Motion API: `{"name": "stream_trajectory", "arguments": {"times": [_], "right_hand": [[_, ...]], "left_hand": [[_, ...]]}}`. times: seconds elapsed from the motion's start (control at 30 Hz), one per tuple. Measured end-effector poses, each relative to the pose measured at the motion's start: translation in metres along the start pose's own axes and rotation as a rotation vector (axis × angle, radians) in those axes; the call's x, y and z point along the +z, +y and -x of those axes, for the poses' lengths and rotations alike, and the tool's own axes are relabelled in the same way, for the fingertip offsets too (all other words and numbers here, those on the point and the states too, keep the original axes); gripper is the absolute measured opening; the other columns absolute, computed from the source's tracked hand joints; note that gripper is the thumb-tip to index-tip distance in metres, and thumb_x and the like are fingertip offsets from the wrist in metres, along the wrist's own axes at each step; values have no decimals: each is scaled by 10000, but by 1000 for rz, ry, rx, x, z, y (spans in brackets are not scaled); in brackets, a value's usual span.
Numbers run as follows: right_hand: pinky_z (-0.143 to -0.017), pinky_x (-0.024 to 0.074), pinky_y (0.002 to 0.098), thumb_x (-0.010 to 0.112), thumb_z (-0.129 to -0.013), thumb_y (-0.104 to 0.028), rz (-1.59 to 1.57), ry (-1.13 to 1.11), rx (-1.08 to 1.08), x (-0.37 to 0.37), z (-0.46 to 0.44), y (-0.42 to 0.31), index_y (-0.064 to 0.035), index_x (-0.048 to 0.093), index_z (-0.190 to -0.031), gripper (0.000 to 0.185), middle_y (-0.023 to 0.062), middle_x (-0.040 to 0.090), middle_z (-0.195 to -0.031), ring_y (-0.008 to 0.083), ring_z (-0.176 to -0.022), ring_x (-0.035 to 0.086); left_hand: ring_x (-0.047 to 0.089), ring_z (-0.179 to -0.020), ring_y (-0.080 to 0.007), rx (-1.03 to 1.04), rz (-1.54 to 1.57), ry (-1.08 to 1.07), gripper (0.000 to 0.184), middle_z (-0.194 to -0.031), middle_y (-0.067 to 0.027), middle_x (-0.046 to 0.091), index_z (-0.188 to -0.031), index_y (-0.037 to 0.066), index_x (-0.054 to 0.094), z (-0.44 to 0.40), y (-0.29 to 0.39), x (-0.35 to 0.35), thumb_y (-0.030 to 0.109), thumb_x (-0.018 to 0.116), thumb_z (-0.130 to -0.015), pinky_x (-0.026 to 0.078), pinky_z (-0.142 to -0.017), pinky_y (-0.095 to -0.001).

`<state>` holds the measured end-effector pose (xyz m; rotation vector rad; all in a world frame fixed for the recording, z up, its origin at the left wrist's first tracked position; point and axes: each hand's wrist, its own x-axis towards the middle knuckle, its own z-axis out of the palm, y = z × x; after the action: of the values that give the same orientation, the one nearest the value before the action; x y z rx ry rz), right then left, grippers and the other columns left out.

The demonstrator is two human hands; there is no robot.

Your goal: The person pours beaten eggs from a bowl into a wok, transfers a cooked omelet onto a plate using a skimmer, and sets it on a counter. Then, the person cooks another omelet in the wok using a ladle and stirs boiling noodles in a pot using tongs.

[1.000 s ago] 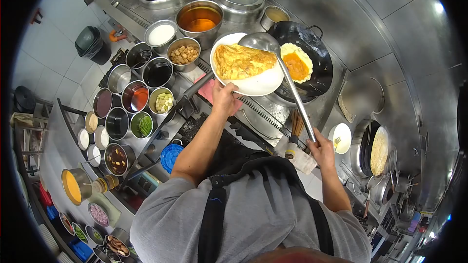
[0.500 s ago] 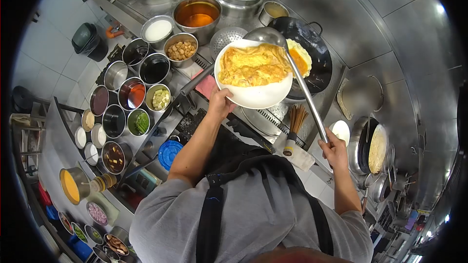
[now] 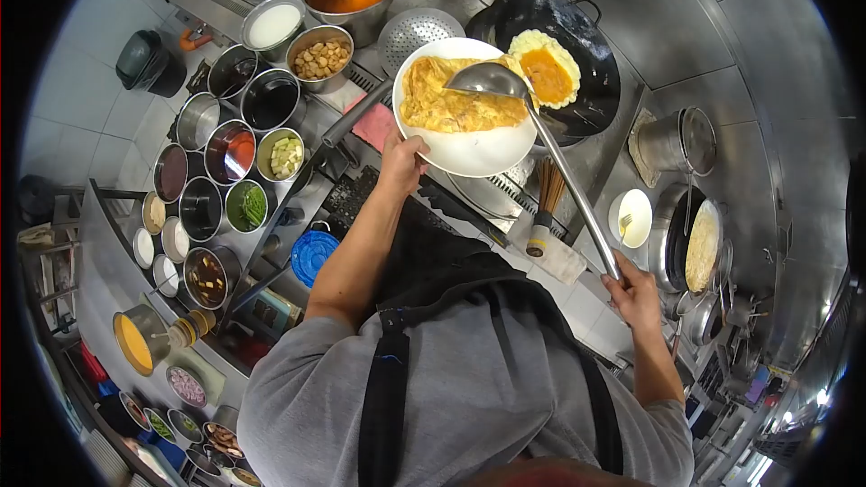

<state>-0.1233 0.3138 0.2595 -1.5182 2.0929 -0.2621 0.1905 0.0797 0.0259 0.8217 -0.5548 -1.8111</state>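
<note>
White plate (image 3: 469, 155) is up in the left hand (image 3: 402, 162) – thumb over the near rim, fingers curled under, firm pinch. Right hand (image 3: 635, 294) is closed round the far end of the steel ladle (image 3: 558, 155); its bowl sits over the omelette (image 3: 420, 101) on the plate. Can't tell whether the ladle touches it or hangs just above.

Plate overlaps the near-left edge of the black wok (image 3: 594, 63) in view; contact unclear.

Status: one omelette done by the look of it – golden, browned in spots, out on the plate, filling the far part with bare china nearer the person. Second egg (image 3: 547, 70) lies flat in the wok, pale ruffled edge set, orange centre looking wet. I'd call that one part cooked: not folded, not out. Plate isn't set down either.

Around: perforated strainer (image 3: 417, 34) just beyond the plate, pink cloth (image 3: 374, 127) beside it, bamboo brush (image 3: 549, 188) nearer the person.
</note>
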Motion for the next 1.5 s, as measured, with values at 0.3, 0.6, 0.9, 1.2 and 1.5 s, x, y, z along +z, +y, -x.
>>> {"name": "stream_trajectory", "arguments": {"times": [0.3, 0.6, 0.9, 1.2, 1.5], "right_hand": [[-458, 381, 283, 697, -776, -58, 13, -29, 4, -12, -12, 3, -52, 594, -1240, 475, 61, 455, -529, 112, -435, 442], [-470, 382, 294, 711, -742, -52, 194, -26, -115, -36, 18, -10, -13, 606, -1204, 476, 84, 456, -561, 149, -458, 430], [-457, 354, 276, 709, -739, -47, 135, 80, -57, -39, 37, 3, -6, 613, -1193, 465, 53, 424, -542, 128, -454, 401], [-514, 417, 288, 711, -761, -44, 55, 177, -91, 11, -14, 4, 5, 588, -1224, 482, 104, 460, -589, 151, -496, 430], [-514, 427, 318, 707, -766, -56, 28, 185, -278, 39, -71, 4, -26, 588, -1231, 481, 133, 528, -632, 202, -488, 490]], "left_hand": [[645, -904, -245, 80, 116, 18, 598, -1077, -162, 616, -1212, -72, 464, -10, 9, 4, -90, 453, -614, 543, -740, -315], [647, -951, -282, 184, 155, 70, 579, -1119, -200, 594, -1238, -81, 429, -18, 28, 21, -94, 438, -659, 565, -771, -337], [622, -997, -276, 290, 180, 89, 594, -1163, -176, 572, -1276, -53, 420, -28, 32, 16, -82, 453, -684, 551, -785, -361], [582, -1074, -280, 240, 180, 49, 609, -1166, -159, 572, -1267, -60, 422, -19, 38, 24, -61, 467, -660, 485, -914, -362], [648, -987, -317, 188, 222, -41, 568, -1169, -239, 566, -1252, -96, 398, -2, 36, 40, -62, 424, -686, 583, -813, -380]]}}
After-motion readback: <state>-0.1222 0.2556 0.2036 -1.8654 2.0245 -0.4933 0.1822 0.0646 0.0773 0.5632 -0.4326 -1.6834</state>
